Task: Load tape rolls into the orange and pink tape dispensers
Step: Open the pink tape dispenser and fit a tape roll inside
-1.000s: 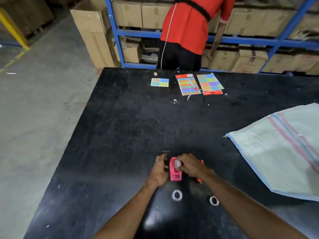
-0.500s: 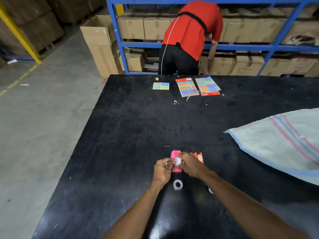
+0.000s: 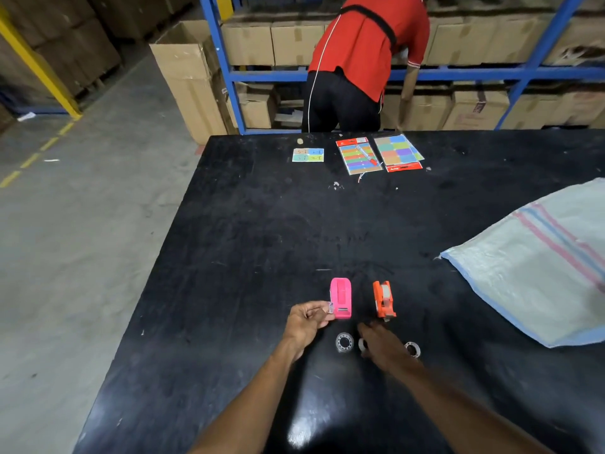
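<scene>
The pink tape dispenser (image 3: 341,298) stands on the black table (image 3: 248,244), and the orange tape dispenser (image 3: 383,299) stands just to its right. My left hand (image 3: 306,321) pinches a small clear plastic piece (image 3: 330,308) beside the pink dispenser's near end. My right hand (image 3: 381,344) is blurred, palm down, low over the table in front of the orange dispenser. A tape roll (image 3: 361,345) shows at its thumb side, held in the fingers. Two more rolls lie flat: one (image 3: 344,341) between my hands, the other (image 3: 412,349) right of my right hand.
A woven sack (image 3: 537,260) covers the table's right side. Colourful sticker sheets (image 3: 361,155) and a small card (image 3: 307,155) lie at the far edge. Behind the table, a person in a red shirt (image 3: 363,50) bends at blue shelving (image 3: 229,77) holding cartons. The table's left edge drops to the floor.
Both hands have left the pink dispenser and pulled apart. The left keeps a small clear piece. The right has dropped toward the table with a roll, uncovering the orange dispenser.
</scene>
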{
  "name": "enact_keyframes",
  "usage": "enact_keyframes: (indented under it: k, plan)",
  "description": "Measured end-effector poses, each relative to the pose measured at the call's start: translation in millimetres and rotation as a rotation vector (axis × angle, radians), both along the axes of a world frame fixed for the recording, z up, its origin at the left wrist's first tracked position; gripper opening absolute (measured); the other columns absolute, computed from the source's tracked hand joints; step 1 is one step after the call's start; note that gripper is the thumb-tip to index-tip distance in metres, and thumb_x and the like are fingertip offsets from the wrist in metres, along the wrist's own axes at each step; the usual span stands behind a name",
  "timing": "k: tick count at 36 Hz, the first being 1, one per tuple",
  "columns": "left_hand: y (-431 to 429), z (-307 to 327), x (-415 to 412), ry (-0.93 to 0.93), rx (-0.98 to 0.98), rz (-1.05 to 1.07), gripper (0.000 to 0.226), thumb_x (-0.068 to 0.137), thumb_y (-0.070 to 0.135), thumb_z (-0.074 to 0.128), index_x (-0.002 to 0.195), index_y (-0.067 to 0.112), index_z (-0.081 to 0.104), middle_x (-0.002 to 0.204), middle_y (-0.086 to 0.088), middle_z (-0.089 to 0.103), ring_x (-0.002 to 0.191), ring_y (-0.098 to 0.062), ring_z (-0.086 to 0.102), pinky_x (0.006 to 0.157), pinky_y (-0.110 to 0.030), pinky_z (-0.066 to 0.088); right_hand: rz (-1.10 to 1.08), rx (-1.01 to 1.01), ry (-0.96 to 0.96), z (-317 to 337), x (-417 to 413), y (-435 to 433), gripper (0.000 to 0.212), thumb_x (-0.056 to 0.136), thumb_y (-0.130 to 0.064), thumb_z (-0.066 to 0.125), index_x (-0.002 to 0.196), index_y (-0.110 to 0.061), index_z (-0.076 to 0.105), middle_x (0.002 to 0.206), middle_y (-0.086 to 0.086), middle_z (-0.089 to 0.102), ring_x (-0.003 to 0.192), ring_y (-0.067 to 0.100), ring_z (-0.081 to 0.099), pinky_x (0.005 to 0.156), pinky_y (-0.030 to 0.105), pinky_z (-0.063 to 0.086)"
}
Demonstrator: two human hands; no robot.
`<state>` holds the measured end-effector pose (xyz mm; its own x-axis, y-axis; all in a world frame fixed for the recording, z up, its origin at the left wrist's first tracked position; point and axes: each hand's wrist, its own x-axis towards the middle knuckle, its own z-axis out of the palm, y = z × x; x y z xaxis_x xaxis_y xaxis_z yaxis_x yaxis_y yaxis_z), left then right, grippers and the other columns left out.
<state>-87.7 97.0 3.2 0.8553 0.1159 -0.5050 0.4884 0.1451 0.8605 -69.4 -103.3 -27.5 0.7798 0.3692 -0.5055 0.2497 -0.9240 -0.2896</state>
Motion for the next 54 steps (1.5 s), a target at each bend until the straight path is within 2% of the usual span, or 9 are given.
enact_keyframes:
  k: [7,14,17,20,25,28,31,45,54]
  plan:
    - [6.8,2.1,2.6,-0.001,-0.027,-0.019,0.016,0.092,0.006,0.06,0.094,0.017,0.071,0.079,0.005,0.077,0.079,-0.011,0.074,0.073,-0.02,0.058,-0.02,-0.077,-0.003,-7.7,-3.1,12.2,0.074,0.079,-0.022,0.078,0.142,-0.014,0.04,0.144,0.013,0.034,0.129,0.032,0.047,0.099,0.042,0.05]
    - [19.4,-4.6,0.2,0.017,-0.026,0.013,0.012,0.091,0.008,0.062,0.094,0.016,0.071,0.079,0.006,0.076,0.073,-0.009,0.073,0.07,-0.021,0.059,0.197,-0.084,-0.16,-5.3,-1.4,33.8,0.092,0.066,-0.039,0.084,0.142,-0.018,0.037,0.141,0.008,0.039,0.126,0.03,0.045,0.101,0.043,0.043]
    - [20.1,-6.0,-1.0,0.022,-0.02,0.008,0.013,0.091,0.007,0.062,0.093,0.016,0.071,0.079,0.006,0.076,0.075,-0.01,0.073,0.074,-0.024,0.059,0.253,-0.097,-0.208,-12.3,-5.4,42.5,0.074,0.073,-0.034,0.074,0.141,-0.022,0.045,0.139,0.011,0.05,0.123,0.033,0.048,0.101,0.045,0.04]
    - [21.7,-4.2,-3.2,0.021,-0.009,0.011,0.014,0.092,0.006,0.06,0.094,0.014,0.071,0.081,0.004,0.076,0.074,-0.01,0.073,0.076,-0.026,0.058,0.261,-0.081,-0.315,-18.6,-8.9,44.9,0.043,0.074,-0.033,0.068,0.116,-0.024,0.064,0.117,0.007,0.068,0.105,0.029,0.059,0.089,0.044,0.046]
    - [28.3,-1.4,-6.3,0.018,0.033,0.01,0.016,0.091,0.009,0.063,0.088,0.02,0.074,0.079,0.007,0.077,0.071,-0.007,0.072,0.072,-0.022,0.056,-0.081,0.378,-0.231,10.8,4.5,49.6,0.023,0.075,-0.031,0.067,0.096,-0.027,0.059,0.097,-0.007,0.068,0.092,0.019,0.063,0.078,0.037,0.046]
    - [22.2,3.1,-5.7,-0.005,0.053,-0.007,0.017,0.091,0.007,0.062,0.087,0.02,0.073,0.073,0.007,0.075,0.066,-0.005,0.069,0.068,-0.018,0.053,-0.266,0.709,-0.08,33.2,16.5,43.9,0.03,0.074,-0.02,0.08,0.097,-0.024,0.06,0.088,-0.011,0.07,0.082,0.003,0.068,0.072,0.02,0.052]
    - [12.3,8.8,-4.0,-0.033,0.043,-0.034,0.016,0.091,0.006,0.061,0.09,0.017,0.073,0.066,0.008,0.073,0.063,-0.003,0.066,0.065,-0.013,0.052,-0.304,0.804,0.007,44.9,26.8,38.1,0.038,0.072,-0.012,0.085,0.1,-0.024,0.061,0.096,-0.009,0.069,0.084,0.004,0.071,0.072,0.014,0.052]
    - [-4.1,25.9,-13.8,-0.095,-0.003,0.02,0.017,0.087,0.004,0.066,0.102,0.001,0.073,0.074,0.006,0.077,0.069,-0.003,0.069,0.065,-0.011,0.052,-0.314,0.849,0.137,55.1,26.9,26.8,0.039,0.076,-0.003,0.083,0.106,-0.017,0.063,0.1,0.007,0.077,0.098,0.014,0.074,0.09,0.032,0.058]
    - [0.2,28.0,-14.6,-0.076,-0.034,0.02,0.019,0.083,0.0,0.07,0.101,0.003,0.074,0.075,0.002,0.077,0.07,-0.005,0.07,0.066,-0.014,0.054,-0.273,0.786,0.145,59.7,27.8,27.1,0.041,0.075,-0.011,0.086,0.109,-0.018,0.065,0.097,0.003,0.078,0.096,0.009,0.073,0.089,0.027,0.058]
